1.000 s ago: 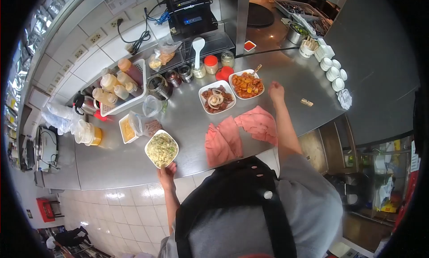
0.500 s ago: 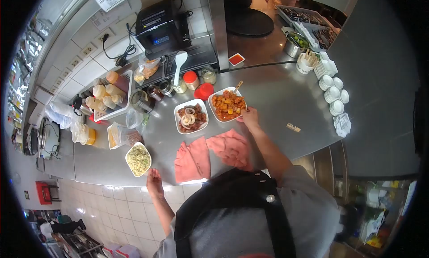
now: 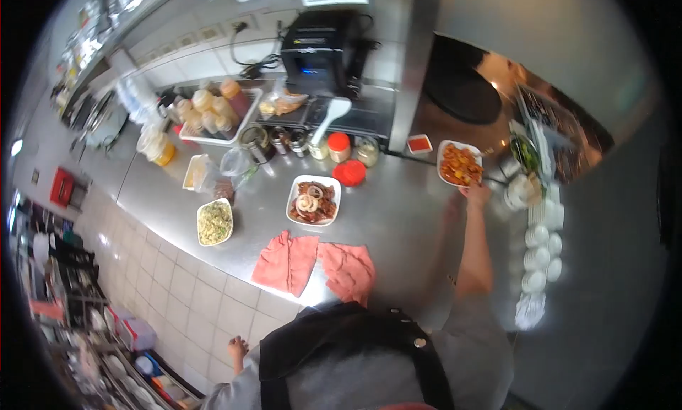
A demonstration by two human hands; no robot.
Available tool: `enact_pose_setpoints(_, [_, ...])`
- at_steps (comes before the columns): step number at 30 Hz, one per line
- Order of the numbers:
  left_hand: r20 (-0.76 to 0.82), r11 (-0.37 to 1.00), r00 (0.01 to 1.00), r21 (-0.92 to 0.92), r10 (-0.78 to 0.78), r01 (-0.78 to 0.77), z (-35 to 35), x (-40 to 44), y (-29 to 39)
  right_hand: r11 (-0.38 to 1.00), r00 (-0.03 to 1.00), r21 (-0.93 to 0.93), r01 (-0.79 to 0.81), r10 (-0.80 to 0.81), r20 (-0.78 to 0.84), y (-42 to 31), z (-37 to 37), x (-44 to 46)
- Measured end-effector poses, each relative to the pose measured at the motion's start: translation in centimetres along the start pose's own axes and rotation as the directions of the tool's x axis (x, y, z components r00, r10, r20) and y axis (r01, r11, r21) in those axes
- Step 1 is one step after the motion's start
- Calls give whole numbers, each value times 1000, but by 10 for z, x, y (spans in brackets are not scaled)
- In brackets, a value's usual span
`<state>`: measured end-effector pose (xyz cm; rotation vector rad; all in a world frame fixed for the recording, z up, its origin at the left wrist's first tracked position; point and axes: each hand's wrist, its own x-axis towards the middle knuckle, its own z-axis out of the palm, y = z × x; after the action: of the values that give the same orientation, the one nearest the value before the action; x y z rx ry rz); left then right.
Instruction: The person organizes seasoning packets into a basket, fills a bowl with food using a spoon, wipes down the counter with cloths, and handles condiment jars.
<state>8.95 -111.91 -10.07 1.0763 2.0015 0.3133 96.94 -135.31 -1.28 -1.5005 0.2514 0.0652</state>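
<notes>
My right hand grips the near rim of a white square bowl of saucy orange-red diced food, on the counter near the serving opening. My left hand hangs over the floor beside the counter edge, empty, its fingers loosely bent and a little apart. Mid-counter stands a white bowl of dark glazed meat topped with onion rings. To the left is a bowl of pale chopped food with green bits. Two folded pink cloths lie close to my body.
Beyond my right hand are a small dish of red sauce, a cup of wooden sticks and stacked white dishes. Along the back stand spice jars, a basket of squeeze bottles and a black printer.
My right hand has moved the bowl of diced food right and away from me, toward the serving opening. My left hand has drawn back from the pale-food bowl. The camera view has shifted.
</notes>
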Motion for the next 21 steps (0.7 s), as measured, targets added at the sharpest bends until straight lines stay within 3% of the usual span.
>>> enact_pose_setpoints(3, [106,964,993,265,-53,23,8,-24,-39,991,995,-96,-94,90,-43,4,16,63])
enact_pose_setpoints(5, [187,942,980,336,-69,3,23,-34,-55,990,996,-110,-85,80,-49,-1,32,74])
enact_pose_setpoints(8, [291,934,955,353,-48,-61,48,-38,-66,990,989,38,-138,139,-41,7,51,93])
enact_pose_setpoints(12, [373,931,928,334,16,-150,69,-32,-65,973,964,79,-217,201,172,46,62,126])
enact_pose_setpoints(14, [405,929,912,312,61,-201,71,-18,-65,981,960,30,-189,179,214,40,65,92])
enact_pose_setpoints(16, [438,918,890,289,126,-272,74,-4,-58,936,879,-326,-131,262,398,38,71,50])
enact_pose_setpoints(18, [462,881,857,276,229,-385,75,4,-44,900,765,-436,-12,289,576,20,83,-28])
enact_pose_setpoints(20, [448,669,781,421,435,-613,81,14,-39,894,623,-446,47,323,713,14,96,-108])
enact_pose_setpoints(21, [471,886,863,302,183,-353,88,30,-49,912,515,-410,19,342,786,16,100,-144])
